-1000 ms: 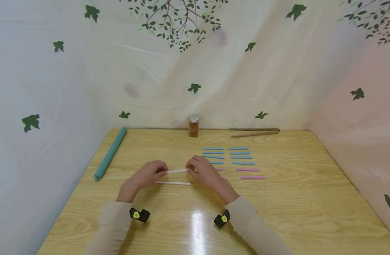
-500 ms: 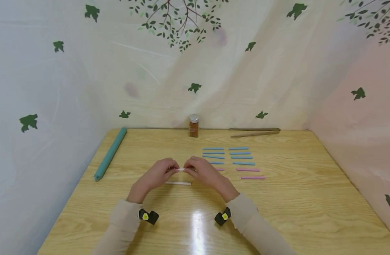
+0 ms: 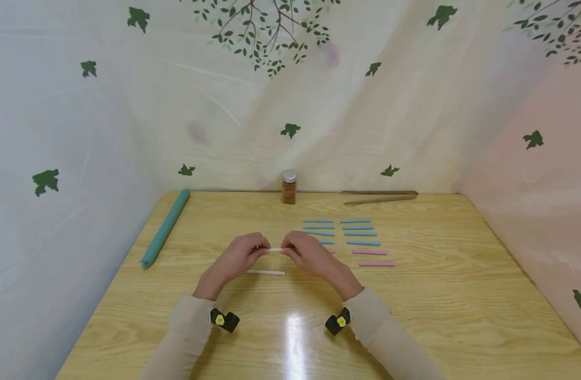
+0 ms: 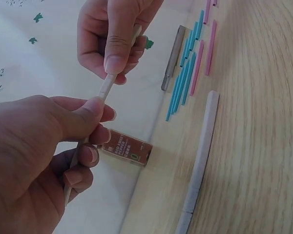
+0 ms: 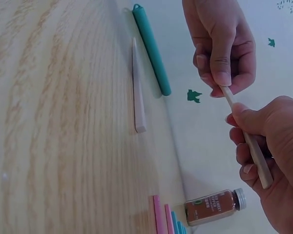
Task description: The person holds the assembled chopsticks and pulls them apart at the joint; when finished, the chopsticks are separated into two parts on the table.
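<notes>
My left hand [image 3: 238,258] and right hand [image 3: 311,256] pinch one slim white stick [image 3: 274,250] between thumbs and fingers, above the table. In the left wrist view, a short stretch of the white stick [image 4: 106,87] shows between the two thumbs, with faint marks across it. Its ends run back into the palms; the right wrist view shows one squared end [image 5: 266,180] past my right fingers. A second white stick [image 3: 266,273] lies on the table just below the hands, partly covered by my left hand in the head view.
Right of the hands lie several blue sticks [image 3: 359,228] in two columns, with pink sticks [image 3: 376,264] nearer. A spice jar [image 3: 289,189] and tongs [image 3: 381,198] stand and lie at the table's [image 3: 461,295] back edge. A green roll [image 3: 166,229] lies left.
My left hand has moved right, toward my right hand, and the visible stretch of white stick between them has shortened. Just now the right hand has shifted slightly right.
</notes>
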A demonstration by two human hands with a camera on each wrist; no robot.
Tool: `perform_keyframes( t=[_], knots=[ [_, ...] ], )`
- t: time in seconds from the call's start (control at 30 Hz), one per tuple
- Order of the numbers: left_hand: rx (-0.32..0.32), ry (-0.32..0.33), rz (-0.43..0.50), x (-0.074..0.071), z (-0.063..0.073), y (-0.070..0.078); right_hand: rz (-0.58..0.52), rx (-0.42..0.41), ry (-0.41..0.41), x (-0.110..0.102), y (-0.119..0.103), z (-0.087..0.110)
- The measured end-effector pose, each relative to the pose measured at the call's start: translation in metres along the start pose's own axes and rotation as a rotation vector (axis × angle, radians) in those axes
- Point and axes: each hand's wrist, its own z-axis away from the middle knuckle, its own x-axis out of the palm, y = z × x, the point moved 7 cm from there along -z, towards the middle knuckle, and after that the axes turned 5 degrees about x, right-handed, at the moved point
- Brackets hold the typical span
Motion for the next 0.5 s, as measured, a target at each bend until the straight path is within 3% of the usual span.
perform_keyframes(
  t=[0.3,0.5],
  knots=[
    [0.027,0.046,0.002,-0.0041,0.0002,0.0054,-0.004,-0.021,0.012,-0.0069,-0.0007,0.0043],
    [0.022,0.042,0.013,-0.0012,0.0007,0.0037,-0.016,-0.059,0.028,-0.0072,0.0022,0.0070]
  ],
)
